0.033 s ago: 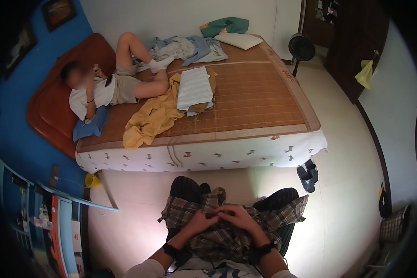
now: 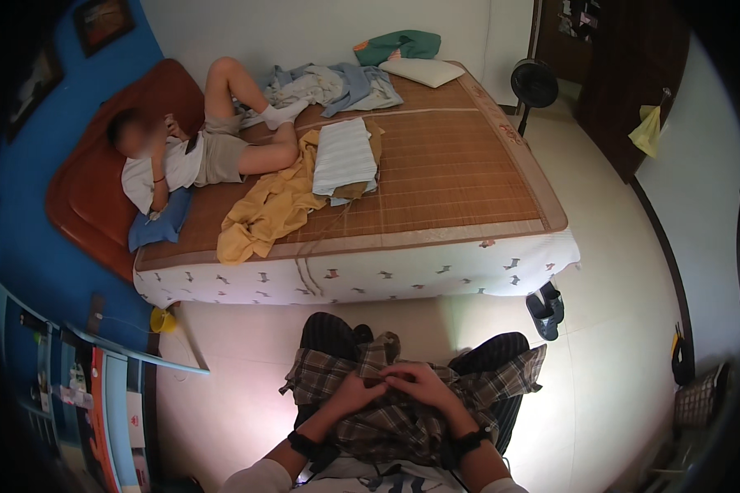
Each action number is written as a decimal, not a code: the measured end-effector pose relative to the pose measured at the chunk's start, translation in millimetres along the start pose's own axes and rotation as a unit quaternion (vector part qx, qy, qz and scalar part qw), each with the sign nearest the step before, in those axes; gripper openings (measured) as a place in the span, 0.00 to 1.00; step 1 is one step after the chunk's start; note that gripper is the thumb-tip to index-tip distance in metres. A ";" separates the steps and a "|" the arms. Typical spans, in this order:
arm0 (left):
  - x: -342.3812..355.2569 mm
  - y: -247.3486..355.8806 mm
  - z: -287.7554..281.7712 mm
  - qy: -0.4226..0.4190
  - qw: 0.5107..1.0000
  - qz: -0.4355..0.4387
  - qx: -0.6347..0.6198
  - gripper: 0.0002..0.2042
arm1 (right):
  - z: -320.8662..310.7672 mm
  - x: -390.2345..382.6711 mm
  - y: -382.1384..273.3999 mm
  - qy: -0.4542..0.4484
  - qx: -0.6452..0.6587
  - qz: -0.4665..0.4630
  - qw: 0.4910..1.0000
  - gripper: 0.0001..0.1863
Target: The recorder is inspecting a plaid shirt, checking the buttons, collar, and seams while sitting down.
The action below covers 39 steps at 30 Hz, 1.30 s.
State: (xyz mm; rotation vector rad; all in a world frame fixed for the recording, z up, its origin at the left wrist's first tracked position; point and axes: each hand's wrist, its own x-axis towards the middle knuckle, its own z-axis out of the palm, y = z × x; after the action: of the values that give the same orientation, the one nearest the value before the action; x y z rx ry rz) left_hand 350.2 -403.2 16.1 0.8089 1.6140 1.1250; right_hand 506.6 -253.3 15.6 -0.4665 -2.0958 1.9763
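A brown plaid shirt (image 2: 386,434) lies spread over my lap, its sleeves draped across my knees in dark striped trousers. My left hand (image 2: 358,394) is closed on the cloth near the middle of the shirt. From the other side my right hand (image 2: 423,384) meets it, fingers bent and fingertips pinching the same part of the fabric. The two hands almost touch. What exactly sits between the fingertips is too small to make out.
Ahead stands a bed (image 2: 460,181) with a folded striped cloth (image 2: 343,156), a yellow garment (image 2: 267,214) and a person (image 2: 222,156) lying on it. Black slippers (image 2: 544,312) rest on the floor at right. A light-blue shelf (image 2: 123,411) is at left, a fan (image 2: 534,84) at far right.
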 end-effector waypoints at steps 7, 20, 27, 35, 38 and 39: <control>1.2 -2.9 -0.8 0.006 0.999 0.025 0.024 0.18 | 1.0 1.2 3.7 -0.004 0.014 -0.005 1.000 0.14; 2.0 -9.7 -1.1 0.004 0.999 0.037 0.016 0.18 | 1.3 1.8 7.7 -0.006 0.012 0.009 1.000 0.13; 0.7 -2.3 -0.8 -0.003 0.999 0.036 0.016 0.17 | 0.8 1.8 7.4 -0.010 0.017 0.018 1.000 0.13; 1.1 -3.4 -1.1 0.004 0.999 0.042 0.018 0.16 | 0.5 1.6 5.3 -0.017 0.019 0.030 0.999 0.14; 2.0 -7.5 -1.3 0.004 0.999 0.043 0.020 0.17 | 0.6 1.4 5.2 -0.014 0.024 0.032 0.999 0.14; 2.4 -9.4 -1.5 0.002 0.999 0.039 0.018 0.17 | 0.7 1.5 5.7 -0.015 0.022 0.031 0.999 0.14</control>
State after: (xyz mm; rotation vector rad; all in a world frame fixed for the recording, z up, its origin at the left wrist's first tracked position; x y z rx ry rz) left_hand 348.1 -404.8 6.6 0.9010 1.6213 1.1565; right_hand 505.4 -253.1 9.8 -0.5038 -2.0739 2.0727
